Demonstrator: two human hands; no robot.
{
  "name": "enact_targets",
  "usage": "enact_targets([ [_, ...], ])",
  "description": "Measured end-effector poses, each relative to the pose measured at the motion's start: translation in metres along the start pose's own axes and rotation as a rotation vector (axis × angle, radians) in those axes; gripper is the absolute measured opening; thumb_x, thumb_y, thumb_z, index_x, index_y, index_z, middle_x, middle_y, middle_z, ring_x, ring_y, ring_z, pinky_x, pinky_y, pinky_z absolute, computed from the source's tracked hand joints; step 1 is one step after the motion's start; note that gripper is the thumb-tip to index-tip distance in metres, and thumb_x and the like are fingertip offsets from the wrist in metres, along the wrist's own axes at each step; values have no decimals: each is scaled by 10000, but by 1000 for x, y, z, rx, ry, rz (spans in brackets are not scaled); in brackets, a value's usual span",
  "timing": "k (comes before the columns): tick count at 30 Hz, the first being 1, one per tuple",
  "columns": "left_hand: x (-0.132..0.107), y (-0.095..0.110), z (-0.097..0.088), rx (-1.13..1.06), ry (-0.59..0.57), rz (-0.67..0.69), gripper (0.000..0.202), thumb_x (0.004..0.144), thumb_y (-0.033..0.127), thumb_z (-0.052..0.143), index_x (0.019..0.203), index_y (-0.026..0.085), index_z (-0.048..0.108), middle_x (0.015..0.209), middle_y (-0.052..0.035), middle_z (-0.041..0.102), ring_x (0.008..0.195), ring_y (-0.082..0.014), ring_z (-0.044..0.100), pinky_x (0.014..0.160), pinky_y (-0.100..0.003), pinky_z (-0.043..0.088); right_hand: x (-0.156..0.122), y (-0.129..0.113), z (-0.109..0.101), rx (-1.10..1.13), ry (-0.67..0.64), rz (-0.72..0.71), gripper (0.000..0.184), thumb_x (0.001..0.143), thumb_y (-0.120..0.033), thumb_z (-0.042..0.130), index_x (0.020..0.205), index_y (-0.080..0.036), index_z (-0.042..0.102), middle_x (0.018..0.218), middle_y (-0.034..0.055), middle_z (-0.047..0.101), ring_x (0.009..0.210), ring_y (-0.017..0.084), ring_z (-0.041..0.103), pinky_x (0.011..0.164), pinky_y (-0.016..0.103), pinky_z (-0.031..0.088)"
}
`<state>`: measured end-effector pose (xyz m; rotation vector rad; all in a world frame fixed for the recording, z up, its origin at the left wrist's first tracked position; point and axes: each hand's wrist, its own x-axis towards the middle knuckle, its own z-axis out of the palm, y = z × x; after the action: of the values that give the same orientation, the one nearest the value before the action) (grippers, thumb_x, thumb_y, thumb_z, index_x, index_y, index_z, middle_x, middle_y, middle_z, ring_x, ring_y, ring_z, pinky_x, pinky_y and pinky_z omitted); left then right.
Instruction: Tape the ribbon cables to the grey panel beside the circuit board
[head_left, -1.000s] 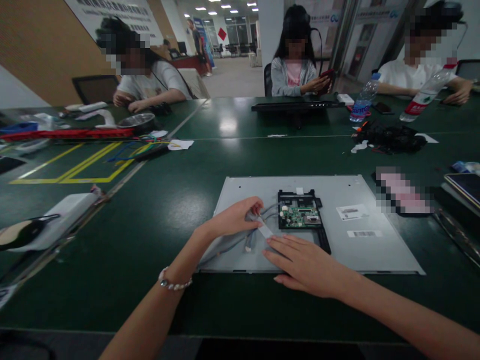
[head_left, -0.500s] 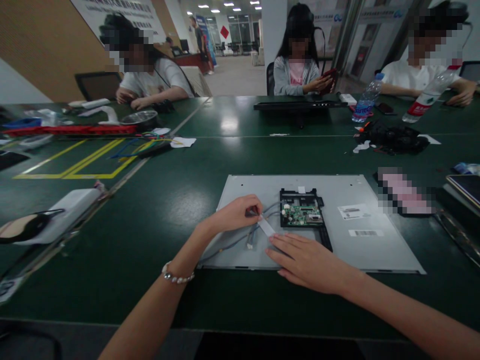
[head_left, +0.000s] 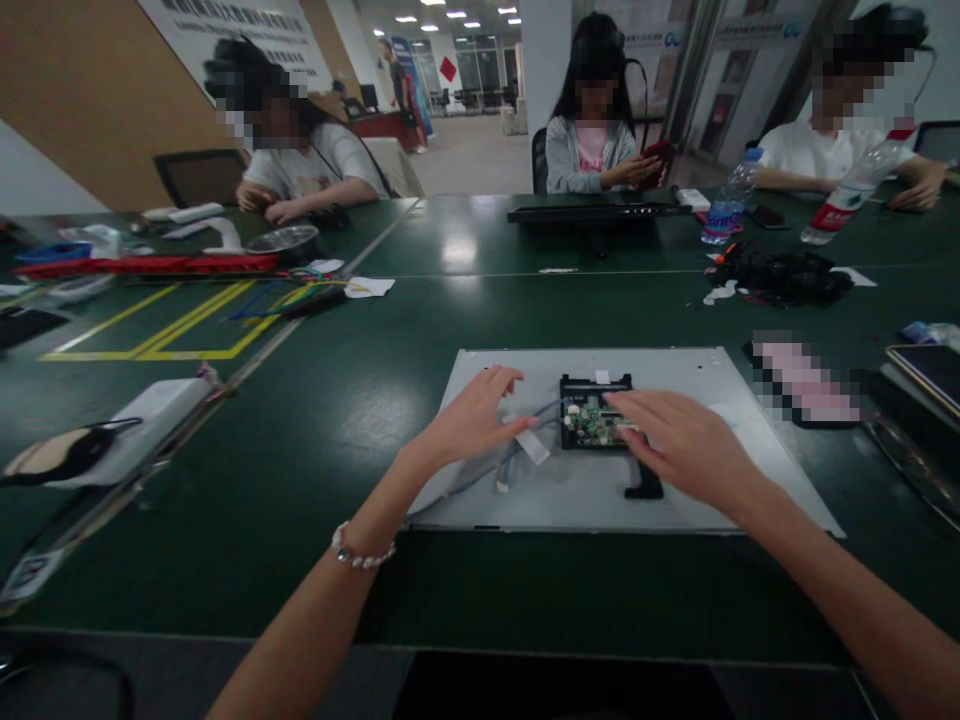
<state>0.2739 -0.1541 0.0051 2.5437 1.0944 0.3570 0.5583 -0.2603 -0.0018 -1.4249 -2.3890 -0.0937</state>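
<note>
A flat grey metal panel [head_left: 705,490] lies on the green table in front of me. Mounted on it is a black plastic frame [head_left: 646,488] around a green circuit board [head_left: 592,428]. My left hand [head_left: 480,415], a beaded bracelet at its wrist, is over the panel's left part with thumb and fingers apart. Just under its thumb tip lies a strip of whitish tape [head_left: 534,447], across grey cables [head_left: 484,472] that run to the board. Over the board's right side is my right hand [head_left: 679,440], fingers stretched out and holding nothing; it hides part of the board and a label.
A pink-covered phone [head_left: 806,380] lies to the right, near a dark stack [head_left: 926,375]. Bottles [head_left: 731,200] and a black bundle [head_left: 787,272] stand farther back. At left are a white power strip [head_left: 142,420] and wires [head_left: 285,295]. Several people sit across the table.
My left hand has let go of the tape strip and spread its fingers. My right hand has lifted off the tape's near end and moved right and away from me, over the board.
</note>
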Motion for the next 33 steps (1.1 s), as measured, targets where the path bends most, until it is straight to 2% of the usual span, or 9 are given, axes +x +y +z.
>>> enact_targets([
  [5,2,-15,-1,78,214,-217,537,922,377,456,1408,185,331,1316,-138,512,1230,-263,476,1047,-428,350,-20,66,-11,-203,-32,549,507,976,-375,323,1346,-100,533,1250,179,642,1094,338,624,881,496,507],
  [7,2,-21,2,106,231,-332,574,931,357,430,1446,156,276,1355,-176,499,1265,-287,461,1049,-455,342,-29,83,-10,-187,-110,659,541,972,-399,315,1337,-70,540,1227,203,649,1062,356,638,866,509,506],
  [9,1,-26,6,121,169,-419,627,938,373,403,1481,129,207,1376,-215,486,1269,-315,462,1046,-497,327,-36,92,-8,-142,-166,708,560,962,-415,328,1340,-59,539,1209,216,656,1042,359,648,868,505,503],
  [13,-3,-26,12,141,21,-496,692,950,442,349,1521,134,110,1431,-252,432,1320,-375,396,1047,-619,243,-40,96,-2,-83,-223,724,583,942,-449,353,1360,-82,528,1163,220,677,1005,363,664,840,503,507],
  [16,-4,-23,14,159,-7,-492,667,962,437,309,1531,148,115,1502,-243,337,1388,-383,296,1060,-660,175,-41,95,2,-55,-244,703,598,939,-476,355,1383,-105,509,1202,211,663,1030,361,656,853,504,501],
  [19,-4,-18,16,190,-18,-501,635,978,428,265,1536,148,144,1521,-228,313,1416,-384,241,1061,-684,143,-42,97,5,-51,-229,655,608,938,-486,357,1392,-108,495,1313,200,601,1136,358,606,923,508,472],
  [24,-3,-17,20,291,11,-551,651,989,475,143,1542,134,171,1516,-188,347,1450,-374,140,1071,-691,128,-42,103,9,-32,-202,666,589,938,-495,348,1369,-133,520,1375,161,561,1236,345,538,982,503,449],
  [29,0,-31,18,282,33,-615,722,962,574,20,1554,181,144,1540,-145,321,1461,-339,138,1082,-667,172,-38,96,5,26,-171,658,549,934,-495,362,1317,-162,572,1353,140,584,1195,351,571,957,512,471],
  [33,2,-35,10,259,125,-661,744,959,587,16,1552,156,144,1538,-173,312,1459,-350,134,1077,-665,179,-34,85,2,63,-144,608,523,937,-477,373,1296,-164,589,1342,136,593,1182,343,583,971,517,465],
])
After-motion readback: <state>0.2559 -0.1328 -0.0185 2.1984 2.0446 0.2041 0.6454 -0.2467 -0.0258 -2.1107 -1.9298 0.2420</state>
